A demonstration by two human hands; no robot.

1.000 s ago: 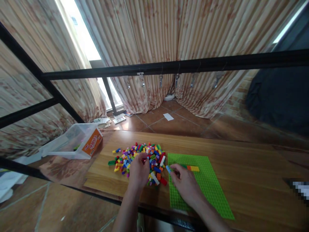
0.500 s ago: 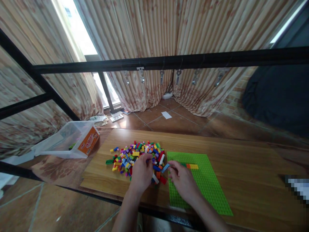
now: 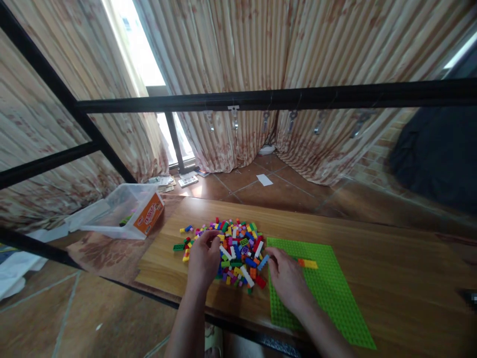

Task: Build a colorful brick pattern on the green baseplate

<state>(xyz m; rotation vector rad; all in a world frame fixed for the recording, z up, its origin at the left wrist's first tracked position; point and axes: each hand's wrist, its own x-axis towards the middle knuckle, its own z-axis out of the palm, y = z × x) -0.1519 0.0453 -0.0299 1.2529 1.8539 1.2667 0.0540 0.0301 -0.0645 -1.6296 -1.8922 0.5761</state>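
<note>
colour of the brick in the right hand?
Light blue; the brick shows best in the head view.

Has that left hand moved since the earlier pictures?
Yes. Judged against the green baseplate, the left hand has shifted left, farther from the baseplate, and now sits more toward the left side of the brick pile.

L hand point(image 3: 202, 257) half-curled, back up, R hand point(image 3: 286, 275) pinched & angled twd L.
</note>
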